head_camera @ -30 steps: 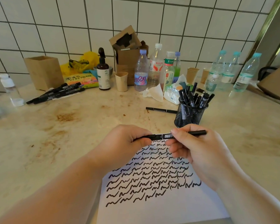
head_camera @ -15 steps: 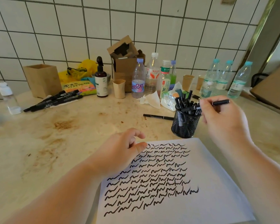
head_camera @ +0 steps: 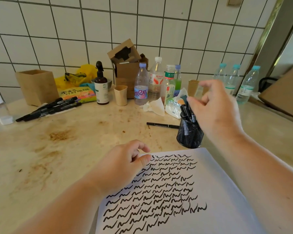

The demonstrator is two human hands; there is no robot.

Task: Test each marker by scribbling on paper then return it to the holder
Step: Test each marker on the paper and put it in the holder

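A white paper sheet (head_camera: 215,179) covered with rows of black scribbles lies at the table's near edge. My left hand (head_camera: 123,164) rests on its top left corner, loosely curled, holding nothing. Just beyond the sheet stands a black mesh holder (head_camera: 188,135) with several black markers (head_camera: 186,112) in it. My right hand (head_camera: 213,112) hovers over the holder's right side, blurred, fingers spread and empty, fingertips close to the marker tops. One thin black marker (head_camera: 162,124) lies flat on the table left of the holder. Several more markers (head_camera: 49,108) lie in a bunch at the far left.
Along the tiled wall stand water bottles (head_camera: 141,85), a brown spray bottle (head_camera: 101,86), paper cups (head_camera: 120,95), cardboard boxes (head_camera: 37,86) and a crumpled tissue (head_camera: 155,107). A large carton (head_camera: 284,97) sits at the right. The stained tabletop (head_camera: 57,149) spreads to the left.
My right hand carried the marker from over the paper up to the holder and let it go; it is empty now. My left hand released the marker and settled on the paper's corner.
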